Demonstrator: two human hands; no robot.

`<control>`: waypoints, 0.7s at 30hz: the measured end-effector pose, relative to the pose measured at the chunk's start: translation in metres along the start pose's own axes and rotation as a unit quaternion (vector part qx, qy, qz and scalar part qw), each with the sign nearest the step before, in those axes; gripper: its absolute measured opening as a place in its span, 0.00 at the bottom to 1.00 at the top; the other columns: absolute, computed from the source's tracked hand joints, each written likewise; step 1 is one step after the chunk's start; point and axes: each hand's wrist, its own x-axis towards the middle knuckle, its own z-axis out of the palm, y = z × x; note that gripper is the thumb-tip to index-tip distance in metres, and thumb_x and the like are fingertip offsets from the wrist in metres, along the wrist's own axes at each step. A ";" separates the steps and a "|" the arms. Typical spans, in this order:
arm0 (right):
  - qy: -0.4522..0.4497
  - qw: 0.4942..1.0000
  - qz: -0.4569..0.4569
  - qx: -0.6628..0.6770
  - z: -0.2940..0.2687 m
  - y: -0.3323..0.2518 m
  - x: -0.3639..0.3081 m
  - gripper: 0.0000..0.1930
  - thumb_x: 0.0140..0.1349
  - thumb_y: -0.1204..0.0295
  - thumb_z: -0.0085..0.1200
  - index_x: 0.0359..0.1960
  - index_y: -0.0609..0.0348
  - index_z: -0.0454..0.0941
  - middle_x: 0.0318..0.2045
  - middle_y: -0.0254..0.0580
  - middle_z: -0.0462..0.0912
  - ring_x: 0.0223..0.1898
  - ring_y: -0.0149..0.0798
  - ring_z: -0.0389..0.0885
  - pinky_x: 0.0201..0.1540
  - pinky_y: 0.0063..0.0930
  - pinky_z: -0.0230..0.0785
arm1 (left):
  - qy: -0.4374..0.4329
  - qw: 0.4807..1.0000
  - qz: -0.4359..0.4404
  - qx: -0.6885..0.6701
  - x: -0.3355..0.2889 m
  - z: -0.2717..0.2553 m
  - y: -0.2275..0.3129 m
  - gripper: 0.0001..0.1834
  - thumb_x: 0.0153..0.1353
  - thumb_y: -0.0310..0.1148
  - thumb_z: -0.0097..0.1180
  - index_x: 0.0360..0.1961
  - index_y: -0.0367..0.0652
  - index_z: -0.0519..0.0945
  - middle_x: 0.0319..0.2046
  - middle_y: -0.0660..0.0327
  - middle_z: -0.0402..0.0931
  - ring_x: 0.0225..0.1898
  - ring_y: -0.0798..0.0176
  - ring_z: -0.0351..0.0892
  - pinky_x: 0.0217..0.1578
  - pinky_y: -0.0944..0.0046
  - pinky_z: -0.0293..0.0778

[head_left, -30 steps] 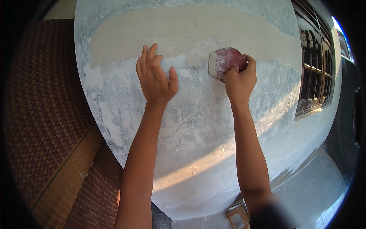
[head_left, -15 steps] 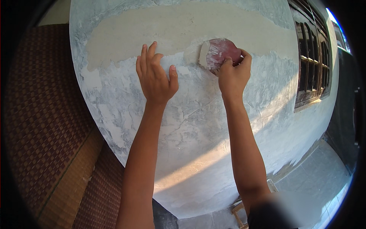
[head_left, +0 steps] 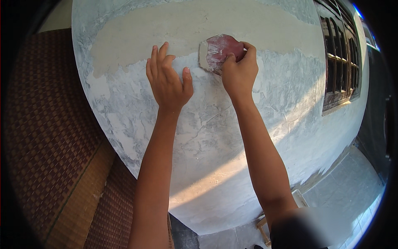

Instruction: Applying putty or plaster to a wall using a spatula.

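Beige putty (head_left: pixel 145 35) already bands the upper wall (head_left: pixel 199 145); below, it's patchy grey-white. The right hand (head_left: pixel 241 72) pinches a maroon spreader (head_left: pixel 222 50); the left hand (head_left: pixel 169 85), splayed, holds nothing.

Wooden-framed window (head_left: pixel 341 62) right; woven matting (head_left: pixel 54 124) left; grey floor (head_left: pixel 346 182)

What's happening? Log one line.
left hand: open, empty; right hand: holding flat maroon scraper; scraper: across lower edge of beige patch on mottled grey-white wall

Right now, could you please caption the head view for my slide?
Right hand holding a maroon scraper at a patchily coated wall, left hand open.
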 end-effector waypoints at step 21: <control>0.031 0.997 0.059 0.048 -0.022 0.009 -0.016 0.20 0.57 0.82 0.50 0.52 0.76 0.67 0.43 0.63 0.78 0.44 0.56 0.80 0.50 0.42 0.70 | -0.036 0.999 -0.001 0.010 -0.002 -0.005 -0.002 0.19 0.67 0.41 0.42 0.52 0.39 0.64 0.64 0.47 0.66 0.68 0.39 0.59 0.66 0.37 0.50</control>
